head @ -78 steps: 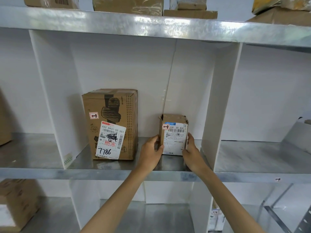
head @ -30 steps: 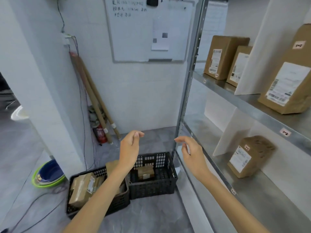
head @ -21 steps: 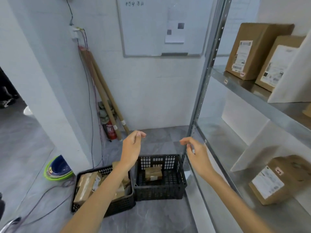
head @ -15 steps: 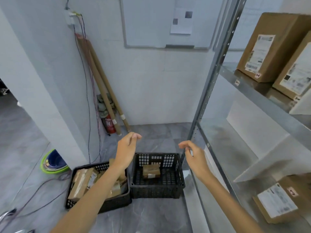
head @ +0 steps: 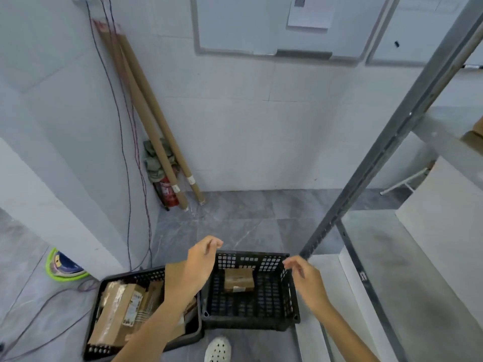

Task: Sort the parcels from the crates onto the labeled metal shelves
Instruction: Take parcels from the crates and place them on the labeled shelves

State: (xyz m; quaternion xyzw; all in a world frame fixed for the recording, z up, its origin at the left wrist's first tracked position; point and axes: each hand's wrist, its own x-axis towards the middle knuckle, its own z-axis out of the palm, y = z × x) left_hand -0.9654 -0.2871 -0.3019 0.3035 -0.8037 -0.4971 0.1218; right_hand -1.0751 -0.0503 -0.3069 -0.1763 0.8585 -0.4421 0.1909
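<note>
Hands hang empty above 2 black crates on the floor: left hand point(head: 194, 267) and right hand point(head: 304, 276), each grip loosely spread. Step in hand looks like fetching; next, reach down for the lone parcel point(head: 239, 279) in the right crate point(head: 251, 320), left crate point(head: 104, 351) fuller.

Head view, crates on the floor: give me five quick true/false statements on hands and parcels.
1. Both hands are empty. True: the left hand and right hand hold nothing.
2. The right crate holds one small parcel. True.
3. The left crate is empty. False: it holds several parcels.
4. The crates sit on a shelf. False: they sit on the floor, beside the shelf post.
5. Cardboard tubes lean in the wall corner. True.
</note>
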